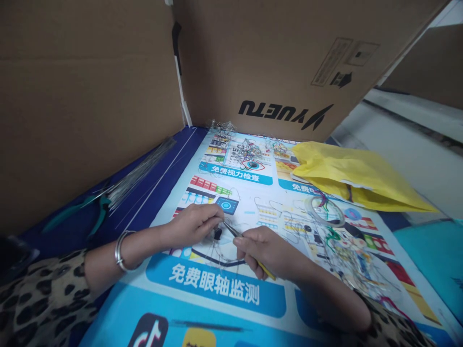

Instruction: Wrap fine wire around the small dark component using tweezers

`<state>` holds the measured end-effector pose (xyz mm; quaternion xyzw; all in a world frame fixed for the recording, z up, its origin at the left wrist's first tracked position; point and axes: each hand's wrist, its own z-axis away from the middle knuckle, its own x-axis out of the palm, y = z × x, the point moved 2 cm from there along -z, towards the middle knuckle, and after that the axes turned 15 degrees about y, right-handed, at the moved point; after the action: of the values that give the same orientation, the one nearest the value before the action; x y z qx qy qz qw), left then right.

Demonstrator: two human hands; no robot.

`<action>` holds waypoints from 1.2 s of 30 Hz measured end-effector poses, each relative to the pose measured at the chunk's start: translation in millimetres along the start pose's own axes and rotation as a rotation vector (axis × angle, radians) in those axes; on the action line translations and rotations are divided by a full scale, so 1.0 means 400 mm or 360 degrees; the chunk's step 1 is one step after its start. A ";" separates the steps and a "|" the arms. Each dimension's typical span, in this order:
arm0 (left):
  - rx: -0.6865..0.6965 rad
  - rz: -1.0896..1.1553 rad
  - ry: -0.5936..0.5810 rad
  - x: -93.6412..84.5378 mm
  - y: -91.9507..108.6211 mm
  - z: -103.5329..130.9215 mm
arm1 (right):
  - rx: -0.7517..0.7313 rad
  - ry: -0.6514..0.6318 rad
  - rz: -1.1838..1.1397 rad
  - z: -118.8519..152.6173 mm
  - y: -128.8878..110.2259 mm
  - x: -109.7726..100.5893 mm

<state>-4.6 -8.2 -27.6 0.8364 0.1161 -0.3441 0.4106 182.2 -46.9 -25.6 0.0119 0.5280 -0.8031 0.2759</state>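
Note:
My left hand [197,222] is closed in a pinch above the printed sheet [202,294]; what its fingertips hold is too small to make out. My right hand [265,250] grips needle-nose pliers [231,228] with a yellow handle. The metal tips of the pliers point up and left, meeting the left fingertips. Fine wires [219,248] show just below the fingers, and I cannot tell whether they hang from the pinch or lie on the sheet. To the right of my right hand, a loose tangle of thin wires [347,260] spreads over the sheet.
Cardboard walls [253,62] stand at the back and left. Teal-handled pliers [97,217] and a bundle of straight wires [141,168] lie at left. Wire clumps [249,150] sit at the back. A tape roll [338,217], yellow bag [354,168] and teal item [434,260] are at right.

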 end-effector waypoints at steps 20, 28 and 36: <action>-0.0064 -0.0001 -0.0014 0.012 -0.002 0.005 | -0.0136 0.0069 0.0398 -0.002 -0.005 -0.013; -0.0238 0.0215 0.0172 0.001 -0.011 -0.004 | -0.0007 0.0106 0.0304 -0.011 -0.001 -0.025; -0.0314 0.0152 0.0246 -0.006 -0.012 0.008 | -0.0222 0.0137 0.0572 -0.012 -0.003 -0.033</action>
<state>-10.1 -7.4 -30.0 0.8205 0.1407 -0.2455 0.4968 191.6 -36.8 -22.8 0.1211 0.5831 -0.7012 0.3921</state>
